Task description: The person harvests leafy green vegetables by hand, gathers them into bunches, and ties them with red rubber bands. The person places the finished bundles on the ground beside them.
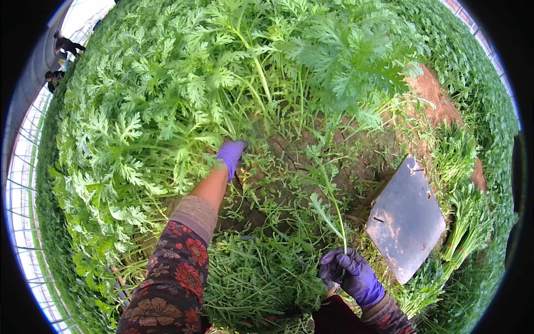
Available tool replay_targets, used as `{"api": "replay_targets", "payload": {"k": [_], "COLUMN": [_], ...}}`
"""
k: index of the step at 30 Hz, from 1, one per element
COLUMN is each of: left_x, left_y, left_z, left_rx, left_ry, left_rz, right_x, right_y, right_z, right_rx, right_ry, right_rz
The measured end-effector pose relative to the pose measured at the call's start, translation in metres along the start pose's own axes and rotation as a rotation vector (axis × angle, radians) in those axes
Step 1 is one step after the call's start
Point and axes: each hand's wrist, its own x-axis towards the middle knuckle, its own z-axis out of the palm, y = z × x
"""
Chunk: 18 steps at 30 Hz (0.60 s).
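My left hand [230,155], in a purple glove, reaches in at the foot of the standing leafy greens [175,83], which have lobed leaves like crown daisy. Its fingers are turned away and partly hidden, so their grip cannot be made out. Low on the right, my right hand [355,275] wears a soiled purple glove and pinches the lower end of a single cut green stem [332,196]. That stem points up and away from me, with a few leaves on it. Between my forearms lies a heap of loose green sprigs [258,275].
A flat grey panel [406,219] with nails sticking out is at the right. Beyond it lie bundles of greens [461,238] tied with red bands. Trimmings litter the cracked soil [288,152]. Two people [64,44] are far off at upper left, near the greenhouse wall [25,183].
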Motion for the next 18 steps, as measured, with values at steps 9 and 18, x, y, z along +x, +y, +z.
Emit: {"api": "replay_targets", "payload": {"k": [9,18], "left_x": [-0.011,0.050], "left_y": [0.004,0.039], "left_z": [-0.010,0.030], "left_rx": [-0.412,-0.190], "left_ry": [0.032,0.169], "left_rz": [0.195,0.164], "right_x": [0.007,0.014], "right_y": [-0.008,-0.007], "right_z": [0.005,0.001], "right_rx": [-0.043,-0.046], "right_ry": [0.006,0.002], "right_rz": [0.030,0.058]}}
